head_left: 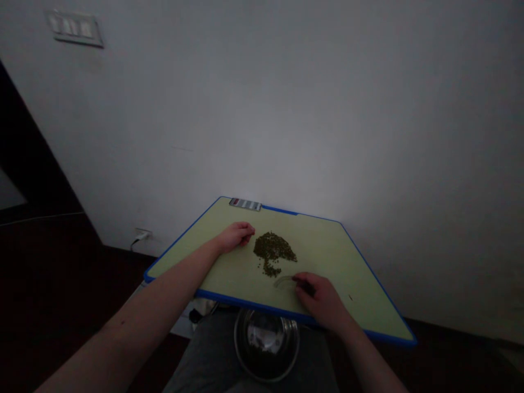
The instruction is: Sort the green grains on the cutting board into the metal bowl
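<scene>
A pile of small green-brown beans (271,246) lies spread on the pale yellow-green board (323,245), with a smaller clump trailing toward me. My left hand (236,236) rests on the board just left of the pile, its fingers curled together; whatever they may hold is too small to make out. At the pile's near right, my right hand (317,295) pinches a clear, curved, thin piece (283,281) whose edge points at the clump. On my lap, below the board's near edge, sits a shiny metal bowl (268,368) with some dark contents at its bottom.
A phone (245,204) lies at the board's far left edge. The board has a blue rim (262,309) and stands against a grey wall (286,109). A small dark speck (350,298) lies right of my right hand. A plugged-in cable (141,236) is at the wall's left.
</scene>
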A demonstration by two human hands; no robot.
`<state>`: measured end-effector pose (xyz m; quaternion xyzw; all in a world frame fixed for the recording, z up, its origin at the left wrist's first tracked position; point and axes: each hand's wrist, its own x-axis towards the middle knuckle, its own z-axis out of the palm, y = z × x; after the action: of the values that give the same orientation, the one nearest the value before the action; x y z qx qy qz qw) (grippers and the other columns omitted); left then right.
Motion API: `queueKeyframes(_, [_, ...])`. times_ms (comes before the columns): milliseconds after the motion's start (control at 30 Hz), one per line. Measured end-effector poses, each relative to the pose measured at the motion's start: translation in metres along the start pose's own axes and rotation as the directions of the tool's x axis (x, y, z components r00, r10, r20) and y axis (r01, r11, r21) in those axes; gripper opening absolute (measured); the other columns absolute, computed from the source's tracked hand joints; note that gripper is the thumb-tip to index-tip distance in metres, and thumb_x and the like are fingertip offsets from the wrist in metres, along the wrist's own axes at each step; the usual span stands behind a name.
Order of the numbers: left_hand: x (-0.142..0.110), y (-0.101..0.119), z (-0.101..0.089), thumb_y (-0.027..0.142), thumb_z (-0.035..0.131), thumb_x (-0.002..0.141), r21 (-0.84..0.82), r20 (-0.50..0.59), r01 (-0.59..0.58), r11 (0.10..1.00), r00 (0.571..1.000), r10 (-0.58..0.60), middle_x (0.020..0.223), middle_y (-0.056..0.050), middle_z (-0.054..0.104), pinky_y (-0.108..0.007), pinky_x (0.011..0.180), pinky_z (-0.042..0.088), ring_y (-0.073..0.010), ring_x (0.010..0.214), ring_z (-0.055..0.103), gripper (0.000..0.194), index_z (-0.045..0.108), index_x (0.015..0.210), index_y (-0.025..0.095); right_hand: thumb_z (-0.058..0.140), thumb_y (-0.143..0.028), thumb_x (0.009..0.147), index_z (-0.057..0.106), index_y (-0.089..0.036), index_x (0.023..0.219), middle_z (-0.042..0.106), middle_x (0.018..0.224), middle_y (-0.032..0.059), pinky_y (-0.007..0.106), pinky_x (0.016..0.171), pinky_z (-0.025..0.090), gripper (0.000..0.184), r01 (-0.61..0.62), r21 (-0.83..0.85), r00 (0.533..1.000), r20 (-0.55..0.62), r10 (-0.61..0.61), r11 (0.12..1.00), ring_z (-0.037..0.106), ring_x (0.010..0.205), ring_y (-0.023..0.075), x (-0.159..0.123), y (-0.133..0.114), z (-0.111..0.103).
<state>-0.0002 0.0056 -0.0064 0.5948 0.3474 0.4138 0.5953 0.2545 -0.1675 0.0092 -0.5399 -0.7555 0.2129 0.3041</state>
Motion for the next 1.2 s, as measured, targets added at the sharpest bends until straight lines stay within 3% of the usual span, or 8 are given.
queueKeyframes(600, [-0.001, 0.003, 0.001, 0.03, 0.06, 0.067, -0.02, -0.002, 0.011, 1.0, 1.0, -0.011, 0.047, 0.004, 0.045, -0.02, 0.038, 0.025, -0.0052, 0.038, 0.038, 0.019, 0.05, 0.064, 0.015, 0.046, -0.024, 0.078, 0.062, -0.016, 0.104, 0.065, 0.08, 0.0057, 0.03, 0.073, 0.043, 0.032, -0.037, -0.16, 0.995, -0.102, 0.021, 0.986, 0.058, 0.074, 0.0173, 0.025, -0.006, 0.007])
queueKeyframes(1200, [0.0, -0.002, -0.003, 0.033, 0.06, 0.068, 0.023, 0.003, -0.009, 1.0, 1.0, 0.009, 0.049, 0.005, 0.045, -0.02, 0.039, 0.027, -0.0053, 0.04, 0.04, 0.021, 0.051, 0.066, 0.015, 0.049, -0.022, 0.075, 0.062, -0.017, 0.1, 0.065, 0.079, 0.0045, 0.028, 0.069, 0.044, 0.029, 0.038, -0.049, 0.999, -0.02, -0.039, 0.998, 0.058, 0.07, 0.0162, 0.02, -0.005, 0.009])
